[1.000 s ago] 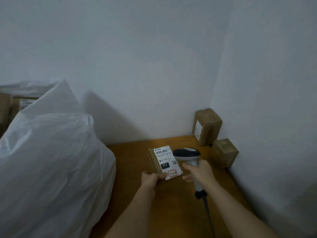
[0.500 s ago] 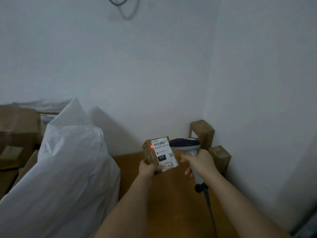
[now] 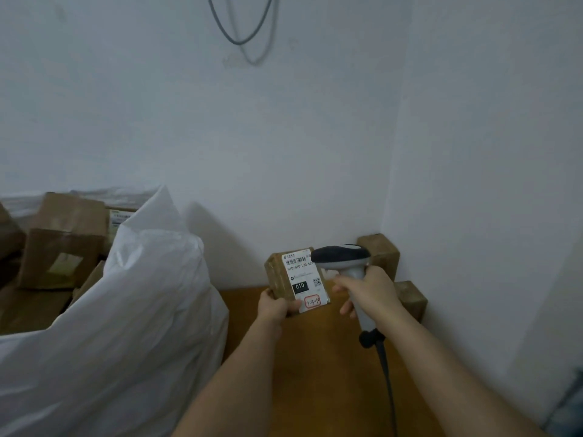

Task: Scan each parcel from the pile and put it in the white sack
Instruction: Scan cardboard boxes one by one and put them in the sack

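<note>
Head view: scanning step under way, left hand [image 3: 275, 307] pinching small brown parcel [image 3: 295, 277] label-up above table's far edge, right hand [image 3: 370, 290] wrapped round barcode scanner [image 3: 342, 258] touching its label. Next, probably: swing parcel left into white sack [image 3: 126, 326] beside table's left edge.

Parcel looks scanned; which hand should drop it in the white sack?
Left. The left hand already grips the parcel nearest the sack; the right hand holds the scanner.

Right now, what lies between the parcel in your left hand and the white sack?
Nothing: in the head view, only bare wooden tabletop and wall separate the held parcel from the white sack.
</note>
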